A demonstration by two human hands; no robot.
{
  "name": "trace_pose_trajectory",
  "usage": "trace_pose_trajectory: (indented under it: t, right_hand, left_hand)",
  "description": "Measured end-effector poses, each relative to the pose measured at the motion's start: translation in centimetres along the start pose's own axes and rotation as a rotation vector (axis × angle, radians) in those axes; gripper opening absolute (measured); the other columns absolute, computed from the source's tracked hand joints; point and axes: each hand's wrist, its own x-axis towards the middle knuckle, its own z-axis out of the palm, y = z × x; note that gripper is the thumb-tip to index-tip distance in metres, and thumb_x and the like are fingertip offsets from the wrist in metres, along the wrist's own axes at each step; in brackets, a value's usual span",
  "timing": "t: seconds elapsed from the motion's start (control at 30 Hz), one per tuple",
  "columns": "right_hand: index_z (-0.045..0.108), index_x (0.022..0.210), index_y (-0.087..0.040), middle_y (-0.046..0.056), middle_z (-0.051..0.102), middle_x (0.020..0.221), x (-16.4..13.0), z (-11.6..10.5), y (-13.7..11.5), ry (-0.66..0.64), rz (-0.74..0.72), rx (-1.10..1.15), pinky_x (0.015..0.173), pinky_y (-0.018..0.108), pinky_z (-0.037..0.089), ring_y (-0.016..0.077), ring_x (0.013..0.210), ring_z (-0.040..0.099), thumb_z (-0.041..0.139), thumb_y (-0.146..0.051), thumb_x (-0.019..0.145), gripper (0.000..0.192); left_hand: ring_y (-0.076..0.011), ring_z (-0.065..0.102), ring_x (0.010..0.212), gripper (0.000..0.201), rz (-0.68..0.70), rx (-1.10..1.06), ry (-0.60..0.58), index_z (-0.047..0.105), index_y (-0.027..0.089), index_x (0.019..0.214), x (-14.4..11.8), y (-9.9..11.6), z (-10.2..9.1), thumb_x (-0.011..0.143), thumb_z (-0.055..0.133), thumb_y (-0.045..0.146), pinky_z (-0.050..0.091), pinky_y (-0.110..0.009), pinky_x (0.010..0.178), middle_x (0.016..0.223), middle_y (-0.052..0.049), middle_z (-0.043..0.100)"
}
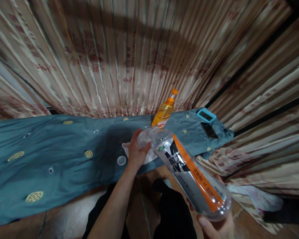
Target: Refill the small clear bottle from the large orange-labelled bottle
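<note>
Striped curtains (119, 56) with faded red print are hanging behind a surface that is being covered by a blue cloth (52, 156) dotted with small yellow patches. At the middle of the view a large clear plastic bottle (189, 169) with a silver, black and orange label is being held tilted, with its neck pointing away toward the cloth and its base coming near the camera. Its neck end is being gripped by the left hand (137, 151), whose fingers are closed around the top of the bottle just above the edge of the cloth. Its base is being supported from below by the right hand (218, 227), of which only a thumb and part of the palm are being shown at the lower edge, so it cannot be told how tightly that hand is closed. Just beyond the neck a smaller bottle of orange liquid (164, 111) with an orange cap is standing on the cloth. A white sheet (129, 149) is lying under the left hand, and a small white cap (121, 160) is lying just beside it on the cloth. Farther right, a device with a light blue frame (206, 115) and a dark phone (209, 130) are resting near the end of the cloth. Dark trousers (171, 209) and a brown floor (72, 209) are being seen below.
</note>
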Motion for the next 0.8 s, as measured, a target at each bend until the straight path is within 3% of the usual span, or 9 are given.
trace_pose_trajectory:
  t: [0.07,0.17,0.47,0.63,0.8]
  right_hand:
    - [0.030,0.145,-0.019,0.015,0.031,0.152,0.1,0.0,-0.2,-0.007,0.012,0.025,0.110,0.051,0.032,0.0365,0.138,0.035,0.079,-0.046,0.058,0.103]
    - [0.029,0.145,-0.021,0.013,0.030,0.152,-0.1,0.7,-1.3,0.053,0.072,0.106,0.113,0.053,0.025,0.0351,0.138,0.034,0.078,-0.050,0.059,0.102]
    - [0.033,0.142,-0.018,0.014,0.034,0.150,0.0,0.9,-1.5,0.086,0.063,0.106,0.112,0.049,0.028,0.0353,0.136,0.036,0.079,-0.048,0.057,0.102]
    - [0.039,0.140,-0.021,0.012,0.042,0.145,-0.1,0.8,-1.0,0.101,0.073,0.135,0.106,0.040,0.038,0.0351,0.132,0.042,0.081,-0.041,0.052,0.100]
    - [0.038,0.141,-0.022,0.012,0.041,0.146,-0.2,0.7,-0.9,0.067,0.092,0.115,0.107,0.043,0.038,0.0353,0.132,0.043,0.080,-0.041,0.054,0.098]
  left_hand:
    - [-0.0257,0.063,0.107,0.055,0.008,0.000,-0.004,0.054,0.020,0.119,0.1,-0.2,0.0,0.067,0.071,0.029,0.050,-0.041,0.095,0.118,-0.008,0.065]
    - [-0.0255,0.063,0.107,0.053,0.024,0.009,-0.008,0.055,0.020,0.118,0.1,-0.1,0.0,0.069,0.071,0.031,0.049,-0.041,0.096,0.118,-0.008,0.065]
    - [-0.0241,0.065,0.103,0.052,0.052,0.021,-0.002,0.056,0.020,0.116,0.3,0.0,-0.1,0.068,0.070,0.032,0.051,-0.039,0.092,0.113,-0.007,0.068]
    - [-0.0234,0.066,0.098,0.051,0.023,0.016,-0.019,0.055,0.021,0.115,0.3,0.1,0.0,0.067,0.070,0.031,0.053,-0.037,0.087,0.110,-0.006,0.069]
    - [-0.0236,0.066,0.098,0.050,0.022,0.009,-0.011,0.056,0.020,0.114,0.2,0.3,0.0,0.067,0.070,0.030,0.053,-0.037,0.088,0.109,-0.006,0.069]
